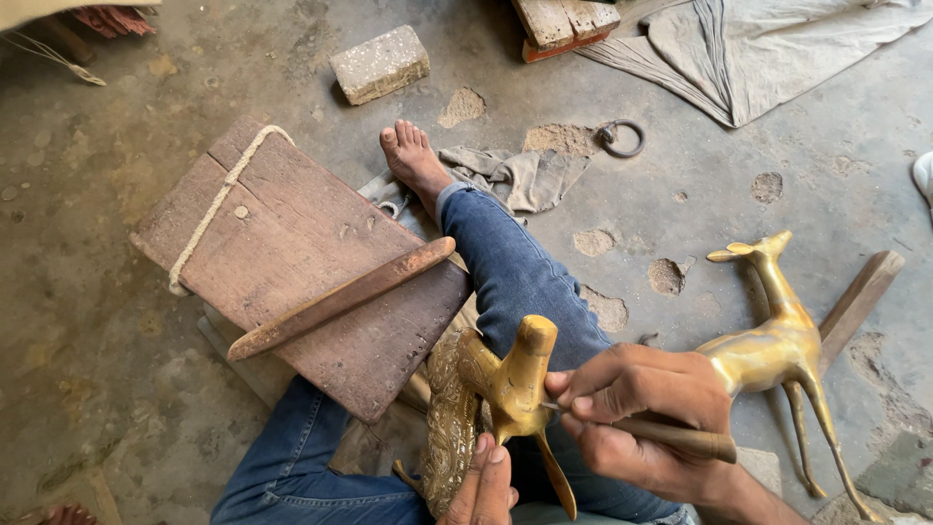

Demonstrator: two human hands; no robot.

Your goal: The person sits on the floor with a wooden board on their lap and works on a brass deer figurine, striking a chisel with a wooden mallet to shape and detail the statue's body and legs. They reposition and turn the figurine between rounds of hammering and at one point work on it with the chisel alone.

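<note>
A brass deer figure (510, 384) rests on my lap over my jeans. My left hand (483, 486) presses its thumb against the figure's lower body and steadies it. My right hand (641, 408) grips a wooden-handled tool (680, 439), with the tool's tip touching the brass at the figure's flank. Part of the figure's engraved body (449, 428) shows below and to the left. A second brass deer (777, 345) lies on its side on the floor just right of my right hand.
A worn wooden board (292, 224) with a rope and a long wooden stick (340, 298) lies to my left. A brick (380, 63), a metal ring (622, 138), rags (520, 175), a grey cloth (768, 49) and a wooden slat (860, 301) sit on the pitted concrete floor.
</note>
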